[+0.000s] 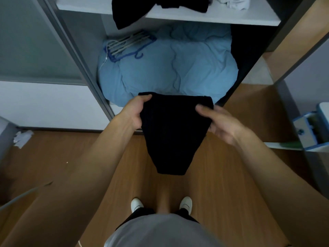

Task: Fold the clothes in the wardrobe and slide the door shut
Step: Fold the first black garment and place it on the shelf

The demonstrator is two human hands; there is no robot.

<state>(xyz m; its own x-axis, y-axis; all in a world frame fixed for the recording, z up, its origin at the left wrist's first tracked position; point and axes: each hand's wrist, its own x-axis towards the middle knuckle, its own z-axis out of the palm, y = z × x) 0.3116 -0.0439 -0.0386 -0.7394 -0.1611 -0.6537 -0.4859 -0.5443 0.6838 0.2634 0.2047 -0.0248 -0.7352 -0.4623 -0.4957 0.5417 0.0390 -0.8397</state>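
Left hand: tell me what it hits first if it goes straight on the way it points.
Beyond the dark garment it grips, the left hand would likely meet the blue bedding low in the wardrobe first, though depth is hard to judge.

black garment (173,132) held up, hanging tapered before open wardrobe (213,17), dark clothes (160,8) heaped inside, sliding door (35,41) open at left

L hand (137,113) gripped the black garment (170,136) at its top left corner, R hand (220,123) pinched the right one. It hung above the wood floor (71,157) — just near of a blue duvet (195,68) w/ hangers (124,45) in the wardrobe (213,18).
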